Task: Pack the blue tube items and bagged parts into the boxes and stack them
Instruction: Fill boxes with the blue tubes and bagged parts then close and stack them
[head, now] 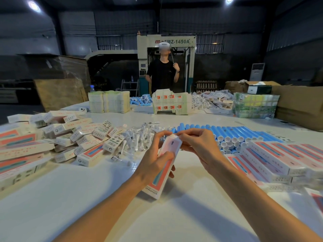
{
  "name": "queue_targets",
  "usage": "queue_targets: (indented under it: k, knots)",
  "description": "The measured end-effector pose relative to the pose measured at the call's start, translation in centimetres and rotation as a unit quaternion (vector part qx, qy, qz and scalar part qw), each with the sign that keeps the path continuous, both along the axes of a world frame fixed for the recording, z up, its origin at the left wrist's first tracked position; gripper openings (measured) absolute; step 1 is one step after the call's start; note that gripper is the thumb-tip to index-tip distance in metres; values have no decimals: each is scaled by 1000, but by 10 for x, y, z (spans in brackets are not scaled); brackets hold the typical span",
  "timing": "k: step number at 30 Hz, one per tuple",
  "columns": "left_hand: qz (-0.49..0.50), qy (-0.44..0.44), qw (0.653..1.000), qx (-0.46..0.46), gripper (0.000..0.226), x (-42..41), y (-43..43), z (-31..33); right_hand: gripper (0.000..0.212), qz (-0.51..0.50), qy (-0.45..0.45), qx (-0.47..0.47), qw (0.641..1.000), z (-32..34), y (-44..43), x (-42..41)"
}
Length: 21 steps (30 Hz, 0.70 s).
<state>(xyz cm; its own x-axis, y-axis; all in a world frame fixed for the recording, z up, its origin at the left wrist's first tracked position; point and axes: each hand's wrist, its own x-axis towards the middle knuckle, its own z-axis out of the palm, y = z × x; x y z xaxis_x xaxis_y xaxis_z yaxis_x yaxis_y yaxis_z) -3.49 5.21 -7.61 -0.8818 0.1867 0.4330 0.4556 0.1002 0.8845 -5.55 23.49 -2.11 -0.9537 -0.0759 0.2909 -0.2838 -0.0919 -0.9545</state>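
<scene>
Midway: the left hand [155,159] grips a tilted box [161,180] over the surface [87,198]; the right hand [197,145] pinches its top flap. Stacked boxes [279,158] at right appear finished; many blue tubes [227,132] and bagged parts [139,138] lie unpacked beyond.

The central box [171,147] is white and pink with a coral-and-blue stripe; the tubes [227,131] are blue, white-capped.

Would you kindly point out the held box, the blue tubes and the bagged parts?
held box [160,180], head view, lower front face.
blue tubes [232,131], head view, tube side.
bagged parts [138,138], head view, pile's middle.
</scene>
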Motion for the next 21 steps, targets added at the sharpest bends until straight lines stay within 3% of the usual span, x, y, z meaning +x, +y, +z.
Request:
queue_targets:
  k: [4, 13, 21]
  knots:
    - [15, 19, 999, -39, 65, 1, -1, 2, 10, -8, -7, -4, 1000, 0, 1, 0]
    - [4, 2, 1000, -31, 66, 0, -3, -1, 5, -15, -32, -1, 999, 3, 5, -1]
    - [29, 7, 998, -48, 61, -4, -3, -1, 7, 32, -26, 47, 998, 4, 8, 2]
